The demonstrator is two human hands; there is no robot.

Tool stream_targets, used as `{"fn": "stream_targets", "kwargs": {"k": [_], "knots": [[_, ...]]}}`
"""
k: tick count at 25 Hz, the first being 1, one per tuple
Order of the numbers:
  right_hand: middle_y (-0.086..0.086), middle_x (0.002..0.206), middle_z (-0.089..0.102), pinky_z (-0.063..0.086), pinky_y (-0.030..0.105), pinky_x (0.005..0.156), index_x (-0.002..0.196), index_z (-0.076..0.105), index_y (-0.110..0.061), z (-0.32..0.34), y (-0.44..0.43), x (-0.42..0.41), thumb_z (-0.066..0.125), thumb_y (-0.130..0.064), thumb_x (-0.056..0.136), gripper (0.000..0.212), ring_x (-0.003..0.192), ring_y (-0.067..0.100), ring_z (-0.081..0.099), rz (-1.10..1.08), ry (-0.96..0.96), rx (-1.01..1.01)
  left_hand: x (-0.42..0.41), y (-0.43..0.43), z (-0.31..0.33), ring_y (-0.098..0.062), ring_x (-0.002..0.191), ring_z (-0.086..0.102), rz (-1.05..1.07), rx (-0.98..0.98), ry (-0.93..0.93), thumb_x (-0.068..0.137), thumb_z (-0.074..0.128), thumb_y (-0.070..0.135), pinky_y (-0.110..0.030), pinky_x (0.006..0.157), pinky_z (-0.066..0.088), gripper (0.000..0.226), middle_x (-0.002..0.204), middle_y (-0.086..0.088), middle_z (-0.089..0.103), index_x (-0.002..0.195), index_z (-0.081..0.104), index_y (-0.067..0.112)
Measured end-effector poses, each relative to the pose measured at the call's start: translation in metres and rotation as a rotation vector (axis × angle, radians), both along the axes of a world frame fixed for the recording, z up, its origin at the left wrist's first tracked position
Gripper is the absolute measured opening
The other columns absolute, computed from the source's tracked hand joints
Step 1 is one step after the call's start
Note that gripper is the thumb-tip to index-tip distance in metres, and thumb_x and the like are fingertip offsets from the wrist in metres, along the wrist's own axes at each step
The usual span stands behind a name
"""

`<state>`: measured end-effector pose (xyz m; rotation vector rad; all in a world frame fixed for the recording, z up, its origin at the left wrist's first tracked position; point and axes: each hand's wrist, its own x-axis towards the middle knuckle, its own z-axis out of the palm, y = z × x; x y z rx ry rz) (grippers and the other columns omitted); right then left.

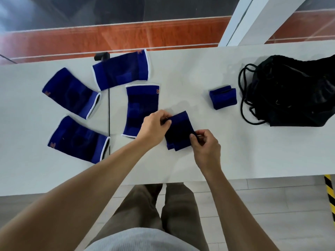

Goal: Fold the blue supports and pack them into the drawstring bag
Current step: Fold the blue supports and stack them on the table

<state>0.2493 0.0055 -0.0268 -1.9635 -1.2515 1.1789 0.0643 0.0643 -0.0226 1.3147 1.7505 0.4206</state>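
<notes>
A folded blue support (179, 132) lies near the table's front middle. My left hand (154, 128) pinches its upper left edge and my right hand (206, 146) pinches its lower right edge. Another folded blue support (223, 96) sits to the right, close to the black drawstring bag (293, 93) at the far right. Several flat blue supports with white trim lie to the left: one (141, 105) just beside my left hand, one (121, 69) at the back, and two (71, 93) (78, 140) at the far left.
The white table (181, 69) runs the full width, its front edge close to my legs. The bag's black cords (243, 98) loop toward the folded support. A black cable (109, 113) runs across the table from a black clip (101, 56) at the back edge.
</notes>
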Motion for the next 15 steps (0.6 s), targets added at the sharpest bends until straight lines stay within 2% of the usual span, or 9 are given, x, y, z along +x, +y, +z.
{"fn": "stream_targets", "kwargs": {"k": [3,5,9,12,15], "knots": [[-0.013,0.084,0.065,0.042,0.006,0.055,0.104,0.065,-0.018,-0.012,0.005,-0.016,0.061,-0.036,0.098,0.019,0.074,0.0,0.062,0.028,-0.102,-0.02,-0.008,0.002,-0.014,-0.015,0.089,0.065,-0.038,0.037,0.09,0.096,0.062,0.017,-0.038,0.083,0.057,0.012,0.099,0.004,0.069,0.107,0.067,0.017],[-0.011,0.083,0.065,0.039,0.009,0.056,0.103,0.064,-0.017,-0.02,0.007,-0.021,0.061,-0.036,0.098,0.02,0.071,0.005,0.061,0.027,-0.155,-0.036,-0.008,0.0,-0.022,-0.017,0.09,0.063,-0.064,0.061,0.145,0.096,0.061,0.018,-0.038,0.082,0.057,0.011,0.102,0.002,0.067,0.107,0.066,0.017],[-0.007,0.082,0.066,0.04,0.015,0.056,0.099,0.063,-0.014,-0.025,0.006,-0.025,0.065,-0.033,0.096,0.018,0.07,0.012,0.062,0.033,-0.213,-0.041,-0.005,-0.001,-0.028,-0.019,0.087,0.056,-0.13,0.159,0.226,0.098,0.058,0.014,-0.029,0.072,0.048,0.011,0.108,-0.001,0.054,0.107,0.063,0.012],[-0.004,0.081,0.067,0.04,0.022,0.057,0.096,0.06,-0.014,-0.025,0.005,-0.028,0.066,-0.029,0.094,0.016,0.068,0.015,0.061,0.035,-0.236,-0.033,-0.005,0.0,-0.031,-0.023,0.085,0.053,-0.246,0.255,0.275,0.1,0.054,0.014,-0.038,0.072,0.05,0.007,0.109,-0.003,0.056,0.105,0.058,0.012],[-0.004,0.082,0.067,0.044,0.025,0.059,0.096,0.06,-0.014,-0.025,0.007,-0.028,0.066,-0.029,0.095,0.017,0.069,0.017,0.062,0.032,-0.235,-0.044,-0.004,0.0,-0.034,-0.024,0.084,0.051,-0.26,0.282,0.299,0.101,0.051,0.015,-0.043,0.072,0.05,0.006,0.104,-0.004,0.058,0.104,0.056,0.012]]}}
